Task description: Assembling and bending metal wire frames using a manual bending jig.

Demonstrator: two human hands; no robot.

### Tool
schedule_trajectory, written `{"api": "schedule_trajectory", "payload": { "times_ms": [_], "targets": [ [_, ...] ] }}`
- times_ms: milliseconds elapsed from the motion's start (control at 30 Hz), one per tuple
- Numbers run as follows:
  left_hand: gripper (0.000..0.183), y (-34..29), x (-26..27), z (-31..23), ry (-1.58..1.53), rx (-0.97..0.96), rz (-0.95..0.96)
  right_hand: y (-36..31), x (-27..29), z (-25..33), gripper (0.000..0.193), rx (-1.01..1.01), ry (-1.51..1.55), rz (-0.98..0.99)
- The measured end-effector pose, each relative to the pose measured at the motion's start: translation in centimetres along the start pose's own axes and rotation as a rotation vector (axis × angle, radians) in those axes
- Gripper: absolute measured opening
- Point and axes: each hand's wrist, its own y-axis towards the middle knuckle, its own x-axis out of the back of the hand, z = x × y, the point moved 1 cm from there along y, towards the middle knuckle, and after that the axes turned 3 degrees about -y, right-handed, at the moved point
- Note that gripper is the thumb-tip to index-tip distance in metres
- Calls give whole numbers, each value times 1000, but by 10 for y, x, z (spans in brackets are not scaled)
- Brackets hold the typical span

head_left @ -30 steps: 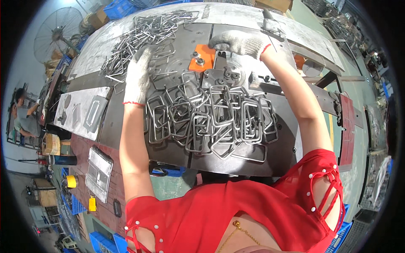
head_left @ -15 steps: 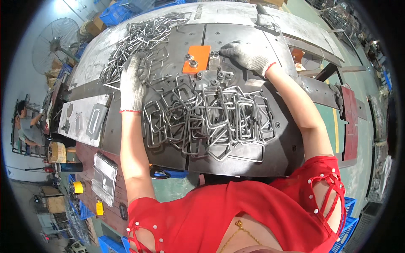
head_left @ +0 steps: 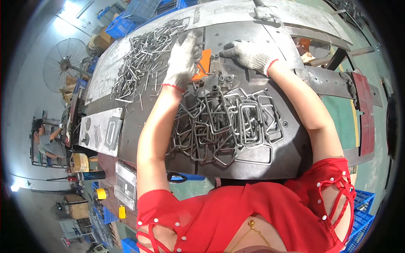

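My left hand (head_left: 181, 61), in a white knitted glove with grey fingertips, is closed beside the orange plate (head_left: 205, 63). A thin bent metal rod (head_left: 202, 68) shows at its fingers and crosses the plate; part of the rod is hidden. My right hand (head_left: 249, 55), gloved alike, rests just right of a bolted metal fixture (head_left: 216, 67). Its fingers point left and lie slightly apart, with nothing seen between them. Nearer to me lies a heap of bent rectangular wire frames (head_left: 228, 122). Loose bent rods (head_left: 141, 55) are piled to the left of my left hand.
The dark steel table (head_left: 291, 156) carries all this. A flat metal sheet (head_left: 100, 130) and a clear-covered panel (head_left: 125, 183) lie at the left. Blue crates (head_left: 120, 27) stand beyond the far left edge. A standing fan (head_left: 65, 63) and another person (head_left: 50, 141) are further left.
My left hand has moved right from the pile of rods to the orange plate, with a bent rod at its fingers. My right hand stays by the fixture. The view has shifted slightly.
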Motion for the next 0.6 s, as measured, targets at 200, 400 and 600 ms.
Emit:
{"api": "schedule_trajectory", "payload": {
  "times_ms": [200, 400, 600],
  "targets": [
    [22, -21, -18, 4, 56, 31, 52, -1, -14, -15, 40, 9, -61, -15],
    [21, -19, -17, 8, 118, 41, 29, 0, -10, -7, 41, -35, -46, 25],
    [21, -12, -10, 11, 325, -103, 147, -2, -7, -7, 39, -26, -49, 27]
  ]
}}
